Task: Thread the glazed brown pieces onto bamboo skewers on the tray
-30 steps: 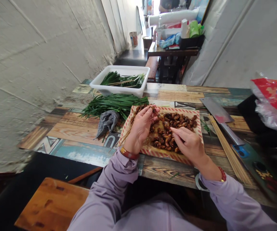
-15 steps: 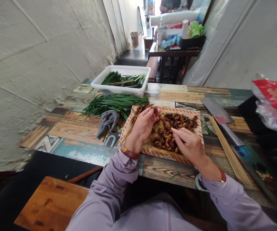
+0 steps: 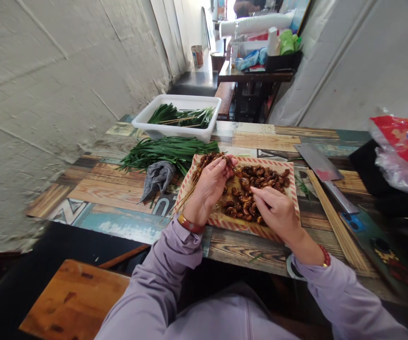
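A tray (image 3: 289, 171) with a red-and-white striped rim holds dark brown, sauce-coated meat pieces (image 3: 260, 175). Over its left part, my left hand (image 3: 212, 182) is closed, fingertips pinching a brown meat piece (image 3: 229, 161). My right hand (image 3: 276, 208) is closed in a pinch above the loose pieces, thumb and forefinger toward the left hand; what it pinches is too small to make out. Loaded meat skewers (image 3: 204, 163) lie along the tray's left side, their bare sticks (image 3: 185, 194) passing beside my left wrist.
Bare bamboo skewers (image 3: 334, 217) and a cleaver (image 3: 319, 163) lie at the right. Behind the tray are green chives (image 3: 168, 150), a grey cloth (image 3: 158, 178) and a white tub (image 3: 142, 123) of greens. A red plastic bag (image 3: 405, 141) sits far right.
Both hands keep almost the same pose over the tray. The whole view has shifted very slightly; no object has clearly been moved or let go.
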Demonstrator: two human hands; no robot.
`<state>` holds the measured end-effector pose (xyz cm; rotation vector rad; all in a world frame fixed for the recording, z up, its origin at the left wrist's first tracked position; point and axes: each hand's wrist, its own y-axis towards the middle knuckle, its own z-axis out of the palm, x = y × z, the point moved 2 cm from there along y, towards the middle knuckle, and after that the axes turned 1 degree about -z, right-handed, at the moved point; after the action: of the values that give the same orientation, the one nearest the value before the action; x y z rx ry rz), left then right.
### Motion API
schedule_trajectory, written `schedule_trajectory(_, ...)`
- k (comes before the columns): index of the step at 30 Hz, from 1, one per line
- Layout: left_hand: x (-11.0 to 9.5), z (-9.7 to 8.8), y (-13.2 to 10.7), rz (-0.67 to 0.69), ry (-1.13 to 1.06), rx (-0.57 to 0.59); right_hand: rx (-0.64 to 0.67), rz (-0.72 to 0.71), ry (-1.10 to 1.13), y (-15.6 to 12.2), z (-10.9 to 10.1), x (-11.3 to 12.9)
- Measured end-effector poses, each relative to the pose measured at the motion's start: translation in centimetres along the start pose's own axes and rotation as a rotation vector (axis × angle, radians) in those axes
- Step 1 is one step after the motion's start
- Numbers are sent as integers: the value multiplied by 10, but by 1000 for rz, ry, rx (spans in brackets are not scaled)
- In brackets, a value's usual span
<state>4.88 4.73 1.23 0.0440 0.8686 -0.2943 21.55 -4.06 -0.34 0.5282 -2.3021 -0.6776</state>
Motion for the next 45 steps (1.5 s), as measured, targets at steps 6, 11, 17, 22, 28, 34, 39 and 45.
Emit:
schedule_trajectory(6,8,4,-3,-42,111,38,-22,17,-8,1,-1,0)
schedule_trajectory(11,17,6,-5,-20,145,27,-15,15,-18,1,-1,0)
schedule_trajectory(17,17,8,-5,10,105,-15,-2,5,-19,1,0,1)
schedule_trajectory(22,14,10,-6,23,92,-38,3,0,-17,1,0,0)
schedule_trajectory(28,13,10,-8,23,125,-53,3,-4,-33,1,0,1)
schedule_trajectory(34,12,9,-7,38,137,-59,6,-20,-39,2,-1,2)
schedule_trajectory(39,12,8,-7,41,127,-62,3,-19,-34,1,-1,2)
schedule_trajectory(45,11,8,-7,54,118,-53,1,-24,-44,1,-1,3)
